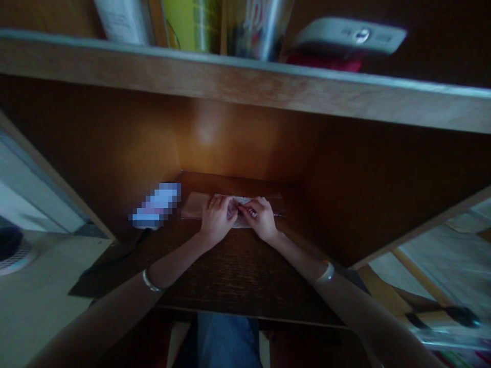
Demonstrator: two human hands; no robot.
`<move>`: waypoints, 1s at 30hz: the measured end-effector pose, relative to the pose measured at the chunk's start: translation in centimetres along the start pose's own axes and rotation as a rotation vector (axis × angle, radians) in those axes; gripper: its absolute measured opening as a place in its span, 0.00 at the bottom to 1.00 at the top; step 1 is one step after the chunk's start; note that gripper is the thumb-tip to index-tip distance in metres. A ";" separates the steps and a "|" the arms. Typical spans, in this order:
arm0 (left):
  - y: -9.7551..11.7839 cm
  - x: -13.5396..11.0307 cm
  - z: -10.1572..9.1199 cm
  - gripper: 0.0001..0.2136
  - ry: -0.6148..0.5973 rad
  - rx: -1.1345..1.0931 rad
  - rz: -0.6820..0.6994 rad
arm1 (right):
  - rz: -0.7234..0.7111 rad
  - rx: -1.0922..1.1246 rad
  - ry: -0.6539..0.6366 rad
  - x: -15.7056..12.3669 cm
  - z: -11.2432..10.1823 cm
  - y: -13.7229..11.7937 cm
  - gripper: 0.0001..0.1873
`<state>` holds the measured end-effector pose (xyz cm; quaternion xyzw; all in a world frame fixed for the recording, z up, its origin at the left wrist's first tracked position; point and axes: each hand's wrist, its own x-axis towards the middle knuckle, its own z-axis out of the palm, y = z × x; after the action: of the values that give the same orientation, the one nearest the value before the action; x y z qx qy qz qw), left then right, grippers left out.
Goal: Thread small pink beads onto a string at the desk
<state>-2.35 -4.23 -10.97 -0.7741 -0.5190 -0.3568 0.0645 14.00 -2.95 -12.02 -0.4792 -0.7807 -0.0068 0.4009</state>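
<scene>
Gripping a crinkled clear plastic packet (195, 205) — left hand (217, 220), right hand (261, 219), fingers closed on it; grainy dark wood desk (238, 273) beneath, packet at twelve o'clock.

Right now at the dark wooden table (238, 276), the left hand (217, 220) and right hand (261, 219) are meeting over a clear plastic packet (195, 205), gripping its middle, with something small and pink (249, 211) showing between the fingers, and a pixelated object (156, 204) is sitting just beside it.
</scene>
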 end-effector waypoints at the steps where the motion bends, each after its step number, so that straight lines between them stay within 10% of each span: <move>1: 0.0 0.0 0.1 0.10 -0.010 0.002 0.010 | 0.008 0.049 0.045 0.0 0.0 -0.2 0.12; 8: 0.3 -0.2 0.3 0.11 -0.031 -0.008 0.055 | -0.052 0.213 0.080 -0.4 0.0 -1.4 0.11; 30: 0.1 -0.1 -0.1 0.12 0.027 0.019 -0.039 | 0.132 -0.367 -0.239 -0.2 0.1 -1.1 0.10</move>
<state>-2.32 -4.39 -10.90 -0.7583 -0.5364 -0.3634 0.0715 13.16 -3.66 -11.83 -0.5917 -0.7753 -0.0658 0.2111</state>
